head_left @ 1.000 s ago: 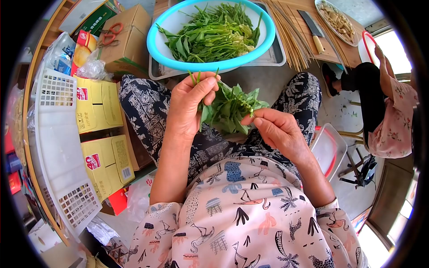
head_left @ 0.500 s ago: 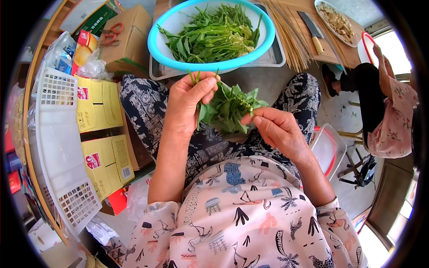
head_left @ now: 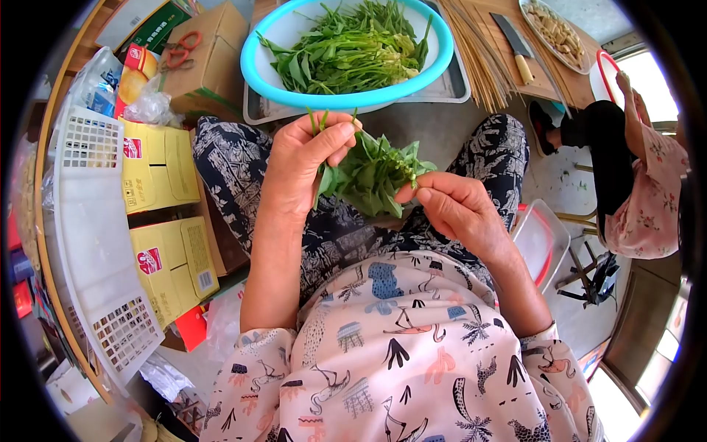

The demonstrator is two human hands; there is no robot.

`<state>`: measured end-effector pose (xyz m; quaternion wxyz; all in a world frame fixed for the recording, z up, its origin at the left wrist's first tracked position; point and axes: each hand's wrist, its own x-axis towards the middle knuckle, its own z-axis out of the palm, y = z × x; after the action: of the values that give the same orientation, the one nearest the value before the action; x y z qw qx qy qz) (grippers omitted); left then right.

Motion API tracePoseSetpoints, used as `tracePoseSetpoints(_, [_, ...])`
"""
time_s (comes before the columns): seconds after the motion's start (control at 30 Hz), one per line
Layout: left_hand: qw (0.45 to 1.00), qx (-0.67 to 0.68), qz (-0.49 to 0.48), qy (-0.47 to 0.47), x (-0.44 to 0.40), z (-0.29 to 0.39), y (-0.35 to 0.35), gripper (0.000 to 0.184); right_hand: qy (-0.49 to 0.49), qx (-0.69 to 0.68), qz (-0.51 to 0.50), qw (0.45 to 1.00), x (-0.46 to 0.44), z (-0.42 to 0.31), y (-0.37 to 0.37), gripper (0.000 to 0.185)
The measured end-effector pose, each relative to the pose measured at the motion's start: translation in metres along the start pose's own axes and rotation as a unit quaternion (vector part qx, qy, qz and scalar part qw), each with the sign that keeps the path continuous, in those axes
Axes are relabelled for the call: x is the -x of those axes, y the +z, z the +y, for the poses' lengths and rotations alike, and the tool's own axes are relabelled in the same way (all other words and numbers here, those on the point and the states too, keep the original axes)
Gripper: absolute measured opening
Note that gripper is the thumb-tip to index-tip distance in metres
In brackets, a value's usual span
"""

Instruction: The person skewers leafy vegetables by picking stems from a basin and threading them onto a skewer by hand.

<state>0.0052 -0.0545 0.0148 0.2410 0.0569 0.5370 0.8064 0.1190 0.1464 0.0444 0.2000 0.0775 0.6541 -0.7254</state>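
A small bunch of leafy greens [head_left: 372,177] hangs over my lap, between my two hands. My left hand [head_left: 305,158] is wrapped round its stems, with a few stem ends poking out above the fingers. At the bunch's right edge, my right hand [head_left: 453,206] pinches a tip with thumb and forefinger. Just beyond my hands is a white basin with a blue rim [head_left: 346,101], heaped with more cut greens [head_left: 346,55].
Thin sticks [head_left: 479,59], a knife [head_left: 513,48] and a plate of pale food pieces [head_left: 556,33] lie at upper right. Scissors [head_left: 180,51] rest on a cardboard box [head_left: 213,62]. Yellow boxes [head_left: 158,169] and a white rack [head_left: 88,243] stand left. Another person [head_left: 641,184] sits right.
My left hand and the bunch have shifted slightly left. Both hands keep their hold, and the view has tilted a little.
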Motion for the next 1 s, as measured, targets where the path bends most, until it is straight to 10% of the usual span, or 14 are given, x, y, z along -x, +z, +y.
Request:
tracePoseSetpoints(0.57, [0.996,-0.086,-0.015,-0.019,0.000,-0.009,0.005,0.019,-0.013,-0.056,0.040,0.998,-0.016,0.010,-0.005,0.025])
tracePoseSetpoints(1.0, [0.995,0.098,-0.010,-0.014,-0.007,-0.022,-0.010,0.015,-0.003,-0.044,0.045,0.998,-0.014,0.013,-0.006,0.025])
